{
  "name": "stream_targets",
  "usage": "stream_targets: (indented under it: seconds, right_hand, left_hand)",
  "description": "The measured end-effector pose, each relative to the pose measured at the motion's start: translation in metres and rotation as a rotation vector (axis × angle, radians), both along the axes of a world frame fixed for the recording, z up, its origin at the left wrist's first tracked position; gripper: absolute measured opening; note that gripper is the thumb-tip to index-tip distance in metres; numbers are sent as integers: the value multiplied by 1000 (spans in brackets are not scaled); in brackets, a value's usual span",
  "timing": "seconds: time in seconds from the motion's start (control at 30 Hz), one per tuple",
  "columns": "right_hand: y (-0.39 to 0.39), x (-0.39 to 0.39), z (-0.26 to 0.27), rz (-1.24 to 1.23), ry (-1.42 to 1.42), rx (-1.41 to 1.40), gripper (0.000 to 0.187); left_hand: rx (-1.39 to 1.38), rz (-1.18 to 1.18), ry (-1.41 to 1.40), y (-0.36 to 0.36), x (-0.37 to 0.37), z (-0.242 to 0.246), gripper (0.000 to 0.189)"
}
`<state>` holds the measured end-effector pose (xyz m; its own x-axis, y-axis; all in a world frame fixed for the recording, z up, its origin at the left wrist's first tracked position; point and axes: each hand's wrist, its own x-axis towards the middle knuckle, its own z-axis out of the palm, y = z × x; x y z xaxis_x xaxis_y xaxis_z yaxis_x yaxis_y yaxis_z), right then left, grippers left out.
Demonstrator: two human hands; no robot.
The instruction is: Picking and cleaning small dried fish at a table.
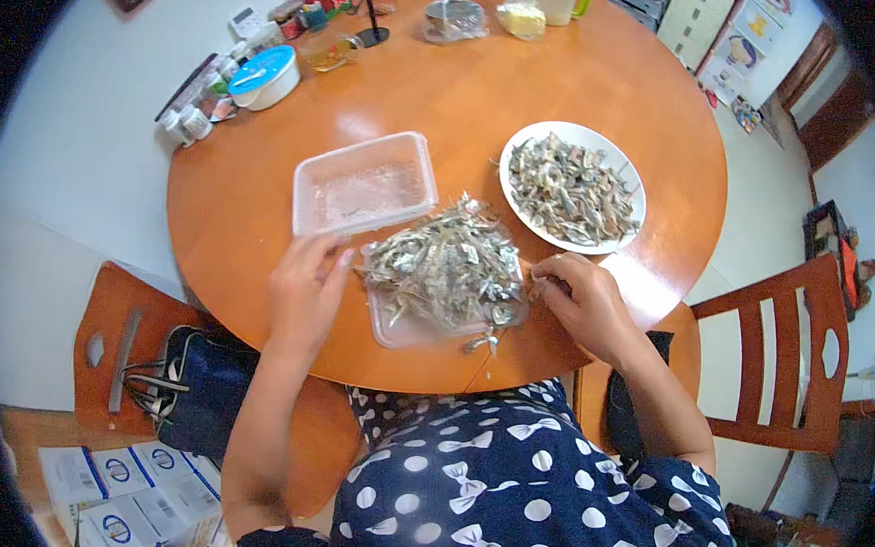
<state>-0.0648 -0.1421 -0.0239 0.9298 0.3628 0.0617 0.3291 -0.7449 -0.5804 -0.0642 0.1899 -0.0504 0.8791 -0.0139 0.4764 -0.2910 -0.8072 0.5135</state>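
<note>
A heap of small dried fish (445, 266) fills a clear plastic tray (396, 335) near the table's front edge. My left hand (307, 284) is just left of the heap, slightly blurred, thumb and fingers apart with nothing visible in them. To the right of the heap, my right hand (582, 297) pinches a small scrap of dried fish between thumb and fingertips. Beyond it, a white plate (513, 210) holds many pieces of dried fish (570, 188). An open plastic container (368, 183) behind my left hand has a few crumbs on its bottom. A loose fish bit (482, 342) lies at the tray's front right.
A round wooden table (448, 94) carries a blue-lidded tub (265, 79), small jars (195, 119), a wrapped tin (453, 20) and a pitcher (555, 1) along its far side. Wooden chairs stand left (106, 343) and right (778, 362); a dark bag (205, 387) rests on the left one.
</note>
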Motion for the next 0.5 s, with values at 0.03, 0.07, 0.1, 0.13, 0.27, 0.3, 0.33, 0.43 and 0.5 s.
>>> stream_targets:
  seconds: [0.03, 0.07, 0.1, 0.13, 0.27, 0.3, 0.33, 0.43, 0.5]
  right_hand:
    - [0, -1, 3, 13, 1, 10, 18]
    - [0, -2, 4, 26, 2, 21, 19]
    - [1, -2, 3, 24, 7, 17, 19]
    - [1, -2, 1, -6, 64, 74, 22]
    - [10, -4, -1, -64, 175, 199, 30]
    - [10, -4, -3, -64, 175, 196, 30]
    - [10, -3, -8, -40, 200, 196, 31]
    - [9, 3, -18, -19, 246, 214, 34]
    - [9, 5, -18, -20, 268, 233, 34]
  left_hand:
    - [-3, -2, 7, 10, -8, -10, 20]
    - [-182, -15, 248, 21, -15, -25, 23]
    - [-363, -28, 487, 22, -17, -27, 25]
    - [-366, -30, 492, 20, -18, -28, 25]
    - [-854, -49, 811, 14, -16, -25, 32]
    - [-876, -64, 840, 13, -13, -25, 33]
    - [-879, -65, 841, 11, -12, -24, 33]
    - [-766, -76, 882, 6, -7, -19, 34]
    - [-711, -31, 959, 5, -4, -22, 31]
